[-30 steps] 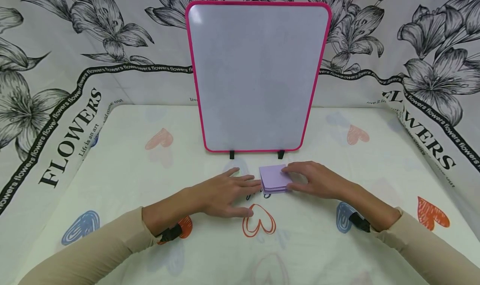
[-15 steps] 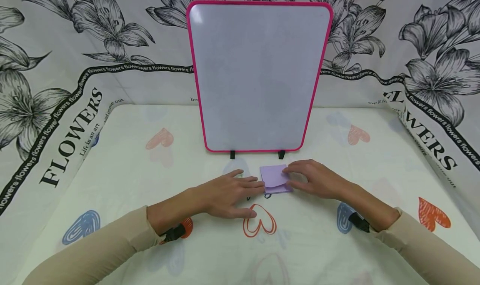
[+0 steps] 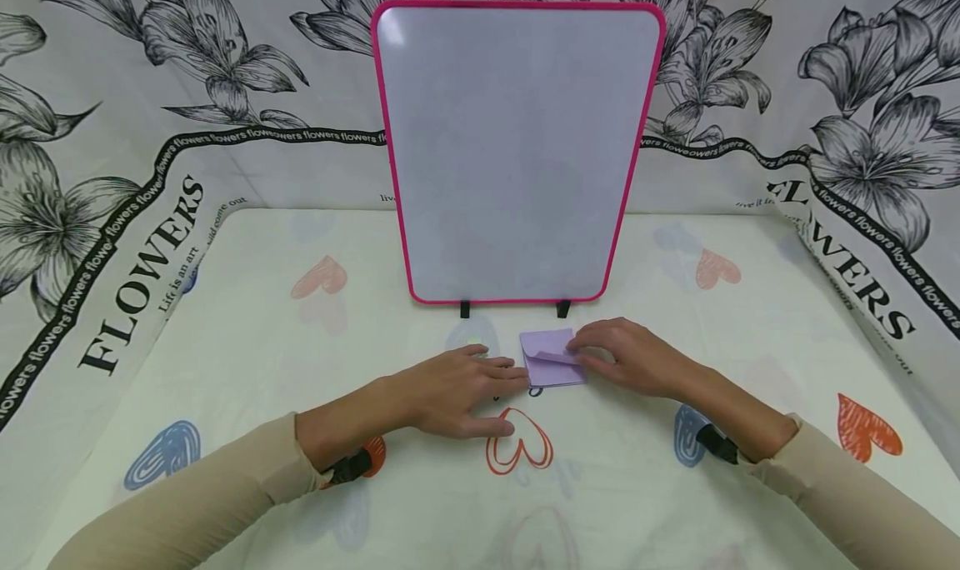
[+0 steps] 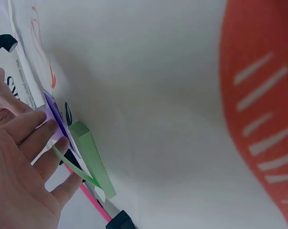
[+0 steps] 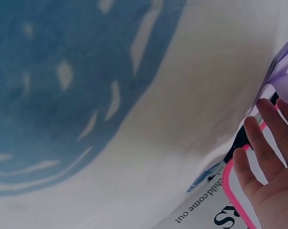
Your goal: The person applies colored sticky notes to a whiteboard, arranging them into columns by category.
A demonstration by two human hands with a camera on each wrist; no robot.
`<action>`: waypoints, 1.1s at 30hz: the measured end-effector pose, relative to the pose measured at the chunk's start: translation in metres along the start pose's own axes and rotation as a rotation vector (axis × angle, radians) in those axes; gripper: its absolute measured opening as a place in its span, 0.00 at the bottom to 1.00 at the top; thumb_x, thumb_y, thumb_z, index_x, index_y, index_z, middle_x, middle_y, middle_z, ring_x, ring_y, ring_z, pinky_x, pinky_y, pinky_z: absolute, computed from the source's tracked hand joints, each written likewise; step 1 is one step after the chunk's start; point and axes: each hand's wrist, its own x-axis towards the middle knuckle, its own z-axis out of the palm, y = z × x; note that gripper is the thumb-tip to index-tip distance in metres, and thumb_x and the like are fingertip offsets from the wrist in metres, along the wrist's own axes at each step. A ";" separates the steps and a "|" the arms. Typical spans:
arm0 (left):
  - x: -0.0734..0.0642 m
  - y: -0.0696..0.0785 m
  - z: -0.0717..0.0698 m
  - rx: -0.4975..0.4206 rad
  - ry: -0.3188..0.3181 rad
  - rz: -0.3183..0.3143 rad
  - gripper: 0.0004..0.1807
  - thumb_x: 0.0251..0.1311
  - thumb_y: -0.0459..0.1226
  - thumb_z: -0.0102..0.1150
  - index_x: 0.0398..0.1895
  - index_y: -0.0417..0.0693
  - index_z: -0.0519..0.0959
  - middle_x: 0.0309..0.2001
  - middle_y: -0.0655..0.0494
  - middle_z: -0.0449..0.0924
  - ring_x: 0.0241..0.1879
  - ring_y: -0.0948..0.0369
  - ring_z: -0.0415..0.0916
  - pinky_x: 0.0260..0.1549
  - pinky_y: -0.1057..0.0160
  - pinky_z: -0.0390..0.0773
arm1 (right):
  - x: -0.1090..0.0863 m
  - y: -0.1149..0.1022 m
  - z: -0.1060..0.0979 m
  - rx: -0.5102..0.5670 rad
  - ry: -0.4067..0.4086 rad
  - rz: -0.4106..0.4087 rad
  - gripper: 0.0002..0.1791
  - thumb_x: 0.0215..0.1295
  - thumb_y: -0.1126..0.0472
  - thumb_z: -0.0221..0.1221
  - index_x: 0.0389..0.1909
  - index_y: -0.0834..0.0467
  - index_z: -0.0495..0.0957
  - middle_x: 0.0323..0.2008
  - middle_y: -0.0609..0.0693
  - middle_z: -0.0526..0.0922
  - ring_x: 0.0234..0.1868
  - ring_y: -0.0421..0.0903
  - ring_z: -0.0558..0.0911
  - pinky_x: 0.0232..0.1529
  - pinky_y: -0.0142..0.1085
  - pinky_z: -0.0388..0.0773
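A purple sticky note pad [image 3: 553, 375] lies on the cloth in front of the whiteboard. Its top sheet [image 3: 555, 357] is bent upward at the near edge, and my right hand [image 3: 630, 355] pinches that sheet at its right side between thumb and fingers. The raised purple sheet [image 5: 283, 83] also shows at the edge of the right wrist view. My left hand [image 3: 468, 391] lies flat with straight fingers, the tips at the pad's left edge. Past those fingers, the left wrist view has a green sticky note pad [image 4: 92, 155] with one sheet lifted; the head view mostly hides it.
A whiteboard [image 3: 517, 153] with a pink frame stands upright on small black feet [image 3: 562, 309] just behind the pad. The heart-printed cloth [image 3: 360, 245] covers the table, and a flower-printed cloth [image 3: 300, 170] hangs behind.
The purple pad's top sheet has lifted from its near edge and bends farther back, with the right hand drawing it up. The left fingers have shifted slightly right against the pad.
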 end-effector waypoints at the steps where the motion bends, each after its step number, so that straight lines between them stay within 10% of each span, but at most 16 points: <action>1: 0.001 0.000 0.000 0.008 0.004 0.003 0.34 0.71 0.60 0.42 0.73 0.53 0.67 0.71 0.61 0.66 0.72 0.60 0.61 0.70 0.49 0.58 | 0.000 0.000 0.000 -0.002 0.000 -0.001 0.11 0.64 0.65 0.64 0.47 0.57 0.86 0.47 0.48 0.87 0.53 0.49 0.83 0.58 0.50 0.76; 33: 0.013 0.000 0.006 0.173 -0.039 -0.020 0.33 0.71 0.60 0.42 0.74 0.56 0.67 0.73 0.61 0.64 0.74 0.59 0.57 0.69 0.42 0.56 | 0.003 -0.011 -0.004 -0.087 0.055 0.011 0.09 0.59 0.68 0.67 0.40 0.57 0.87 0.37 0.43 0.88 0.38 0.40 0.85 0.42 0.42 0.81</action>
